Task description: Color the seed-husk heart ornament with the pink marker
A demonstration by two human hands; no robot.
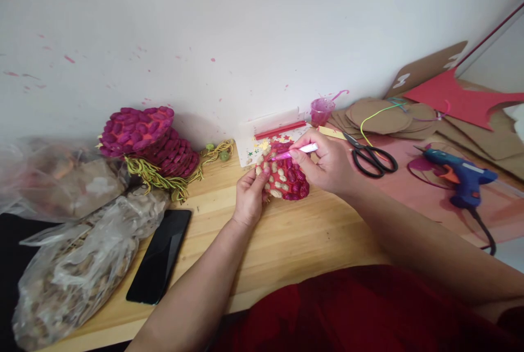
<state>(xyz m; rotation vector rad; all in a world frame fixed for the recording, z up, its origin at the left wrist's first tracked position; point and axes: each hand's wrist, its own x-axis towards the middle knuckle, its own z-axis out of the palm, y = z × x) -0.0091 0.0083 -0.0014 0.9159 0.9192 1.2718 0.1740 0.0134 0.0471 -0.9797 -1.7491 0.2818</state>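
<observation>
My left hand (250, 195) grips the left edge of a red disc (287, 176), its thumb on the front face. Pale shell-like pieces cover the disc's left part, and magenta-coloured ones cover its right part. In my right hand (327, 162), pinched between thumb and fingers, is a slim paintbrush (302, 150), white at the handle end and pink towards the tip. The tip points left and meets or nearly meets the upper part of the disc. My right fingers hide some of the disc's upper right edge.
Magenta discs (137, 133) with yellow-green strings stand stacked at left, near plastic bags (82, 264) and a phone (159, 256). Behind my hands is a pink paint cup (321, 112). Scissors (370, 158), a blue glue gun (460, 172) and cardboard pieces (379, 114) lie at right.
</observation>
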